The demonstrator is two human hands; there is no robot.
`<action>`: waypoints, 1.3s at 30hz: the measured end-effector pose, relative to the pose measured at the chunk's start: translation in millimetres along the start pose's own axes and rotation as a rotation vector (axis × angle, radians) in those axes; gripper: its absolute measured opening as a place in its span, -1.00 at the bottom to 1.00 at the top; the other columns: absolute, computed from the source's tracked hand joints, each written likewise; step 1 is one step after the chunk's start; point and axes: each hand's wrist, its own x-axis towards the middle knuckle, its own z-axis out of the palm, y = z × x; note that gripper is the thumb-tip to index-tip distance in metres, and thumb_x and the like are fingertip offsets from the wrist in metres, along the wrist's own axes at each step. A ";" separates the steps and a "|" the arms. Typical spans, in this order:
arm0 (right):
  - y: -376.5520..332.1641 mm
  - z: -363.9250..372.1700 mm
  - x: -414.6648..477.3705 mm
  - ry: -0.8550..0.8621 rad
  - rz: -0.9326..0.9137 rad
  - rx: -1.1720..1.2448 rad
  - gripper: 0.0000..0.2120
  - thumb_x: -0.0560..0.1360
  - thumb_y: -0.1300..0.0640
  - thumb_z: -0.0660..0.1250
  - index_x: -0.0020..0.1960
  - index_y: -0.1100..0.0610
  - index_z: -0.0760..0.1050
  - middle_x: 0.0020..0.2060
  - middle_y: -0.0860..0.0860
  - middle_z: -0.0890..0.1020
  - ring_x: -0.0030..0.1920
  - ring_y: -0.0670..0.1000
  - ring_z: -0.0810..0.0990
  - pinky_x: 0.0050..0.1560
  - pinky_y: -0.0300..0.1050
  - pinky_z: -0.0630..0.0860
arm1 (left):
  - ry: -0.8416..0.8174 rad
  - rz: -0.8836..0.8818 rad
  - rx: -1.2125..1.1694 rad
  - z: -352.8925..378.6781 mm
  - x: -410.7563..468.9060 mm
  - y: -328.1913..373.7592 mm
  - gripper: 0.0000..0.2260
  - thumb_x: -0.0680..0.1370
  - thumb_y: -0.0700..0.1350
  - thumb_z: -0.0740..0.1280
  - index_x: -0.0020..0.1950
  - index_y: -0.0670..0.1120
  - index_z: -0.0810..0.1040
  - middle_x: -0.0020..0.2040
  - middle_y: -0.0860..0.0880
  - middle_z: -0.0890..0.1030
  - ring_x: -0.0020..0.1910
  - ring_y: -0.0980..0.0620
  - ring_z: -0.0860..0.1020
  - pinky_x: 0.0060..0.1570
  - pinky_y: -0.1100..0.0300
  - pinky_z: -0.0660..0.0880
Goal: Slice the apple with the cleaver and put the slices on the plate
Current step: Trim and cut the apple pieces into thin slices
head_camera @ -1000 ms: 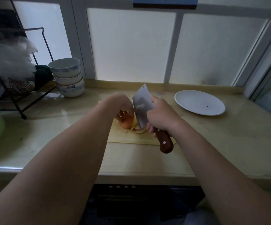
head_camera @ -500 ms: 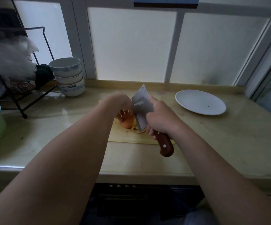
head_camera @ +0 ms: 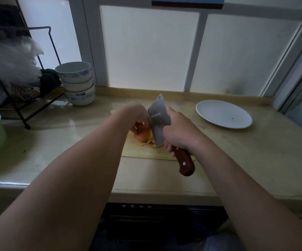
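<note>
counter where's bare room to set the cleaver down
Bare counter: between cutting board and plate, along the front edge, and between bowl stack and board. Crowded: the board, under apple, slices, cleaver, left hand and right hand.

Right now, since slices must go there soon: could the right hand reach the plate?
Probably yes. The plate lies on the counter to the right of the right hand, nothing standing between them. That hand grips the cleaver, though, so it would need to set it down first.
</note>
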 end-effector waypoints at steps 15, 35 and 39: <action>-3.6 -2.4 -5.3 -0.024 0.004 -0.038 -0.11 0.55 0.38 0.12 0.70 -0.17 -0.15 -0.12 0.16 0.67 -0.40 0.03 0.66 -0.38 -0.09 0.63 | -0.035 -0.070 0.054 -1.3 3.5 1.9 -0.61 0.60 -0.25 0.37 0.41 -0.27 0.43 0.25 -0.30 0.53 0.18 -0.26 0.60 0.23 -0.07 0.57; -3.9 15.5 6.6 -0.061 -0.043 -0.118 -0.12 0.57 0.39 0.15 0.71 -0.12 -0.14 0.02 0.15 0.63 -0.52 -0.07 0.60 -0.52 -0.21 0.50 | -0.012 -0.065 0.057 -0.2 8.9 -2.8 -0.68 0.56 -0.21 0.41 0.29 -0.28 0.50 0.13 -0.28 0.59 0.06 -0.23 0.64 0.16 -0.07 0.61; -4.4 22.3 19.3 -0.061 -0.060 -0.150 -0.17 0.56 0.41 0.18 0.69 -0.07 -0.02 -0.14 0.13 0.63 -0.61 -0.08 0.56 -0.56 -0.22 0.47 | -0.004 -0.054 0.039 -0.5 10.5 -4.5 -0.68 0.55 -0.22 0.42 0.28 -0.28 0.52 0.14 -0.28 0.59 0.08 -0.23 0.64 0.15 -0.06 0.61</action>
